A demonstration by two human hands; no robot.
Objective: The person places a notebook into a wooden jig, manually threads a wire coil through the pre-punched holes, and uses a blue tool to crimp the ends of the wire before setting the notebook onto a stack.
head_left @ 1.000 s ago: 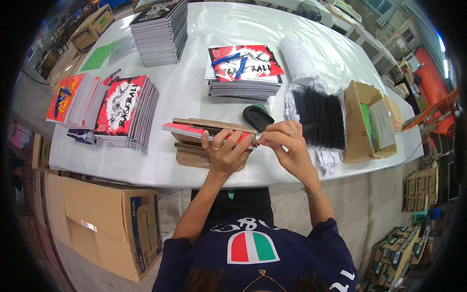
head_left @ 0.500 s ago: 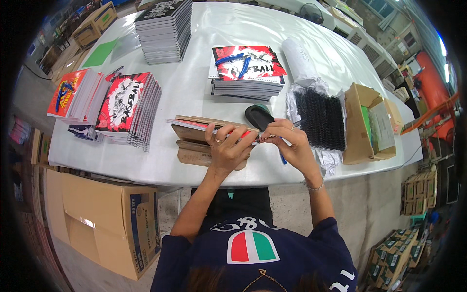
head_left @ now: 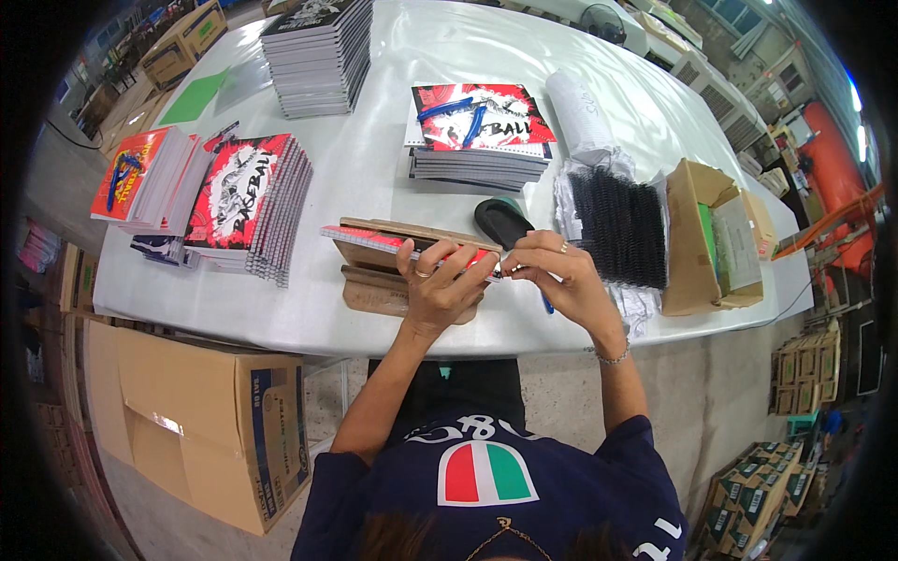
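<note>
My left hand is closed on a thin notebook with a red cover, its fingers over the top edge. The notebook stands tilted on its long edge in a slotted wooden stand. At the notebook's right end, my right hand pinches with thumb and forefinger; what lies between the fingertips is too small to make out. A slim blue piece shows just below that hand, partly hidden. Behind the right fingers sits a black oval object, possibly a shallow dish.
Black plastic binding coils lie on white wrapping at the right, beside an open cardboard box. Notebook stacks stand at centre, left and far left. Blue-handled tools rest on the centre stack. A large carton is below left.
The notebook's cover faces up slightly more, and my right fingers have shifted a little at its end. The whole view has moved slightly; both hands keep their places.
</note>
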